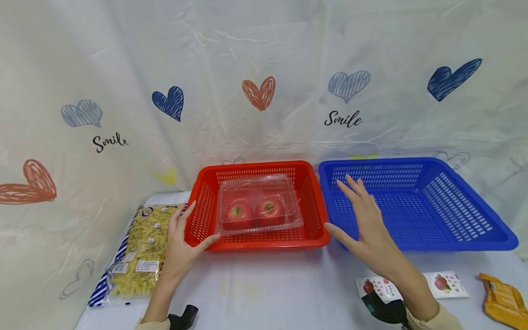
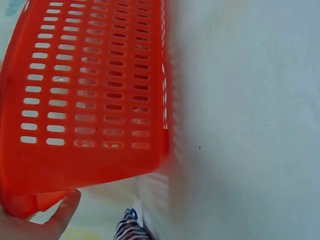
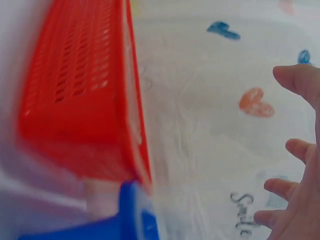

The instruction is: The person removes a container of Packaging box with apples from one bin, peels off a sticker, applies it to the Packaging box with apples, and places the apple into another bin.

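Note:
A red slotted basket (image 1: 268, 242) stands on the white table and holds a clear plastic clamshell box (image 1: 257, 183) with two tomatoes (image 1: 238, 215) inside. My left hand (image 1: 185, 236) brackets the basket's front left corner, thumb along the front wall and straight fingers up the left side. In the left wrist view a fingertip (image 2: 55, 220) lies under the red basket (image 2: 90, 100). My right hand (image 1: 363, 215) hovers with fingers spread over the gap between the red basket and a blue basket (image 1: 433, 161), holding nothing. The right wrist view shows those fingers (image 3: 295, 200) apart beside the red basket (image 3: 85, 90).
A bag of yellow pasta (image 1: 142, 247) lies left of the red basket. Small printed packets (image 1: 447, 283) and an orange packet (image 1: 503, 300) lie at the front right. A white sheet printed with hearts hangs close behind the baskets.

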Available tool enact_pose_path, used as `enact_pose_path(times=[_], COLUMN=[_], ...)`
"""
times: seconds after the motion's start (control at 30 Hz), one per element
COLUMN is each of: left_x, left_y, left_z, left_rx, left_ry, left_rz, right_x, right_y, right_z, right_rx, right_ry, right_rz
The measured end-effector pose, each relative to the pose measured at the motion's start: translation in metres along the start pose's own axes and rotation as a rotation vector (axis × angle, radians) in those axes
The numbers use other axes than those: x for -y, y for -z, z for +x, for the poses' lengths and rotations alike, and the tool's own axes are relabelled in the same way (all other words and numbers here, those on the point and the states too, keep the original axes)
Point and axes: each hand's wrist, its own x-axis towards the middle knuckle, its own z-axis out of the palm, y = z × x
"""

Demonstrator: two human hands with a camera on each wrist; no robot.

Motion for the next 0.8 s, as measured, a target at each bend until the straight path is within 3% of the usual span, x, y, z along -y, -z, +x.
enact_pose_path(times=[0.3,0.6,0.8], left_x=[0.000,-0.004,-0.004], left_y=[0.000,0.009,0.013], left_z=[0.006,0.008,0.007], left_rx=[0.056,0.187,0.242], left_ry=[0.114,0.320,0.387], left_rz=[-0.037,-0.114,-0.176], right_x=[0.037,0.037,0.033], right_y=[-0.007,-0.020,-0.029], right_z=[0.039,0.084,0.110], right_rx=[0.177,0.264,0.306], right_ry=[-0.042,-0.167,-0.320], right_rz=[0.241,0.358,0.447])
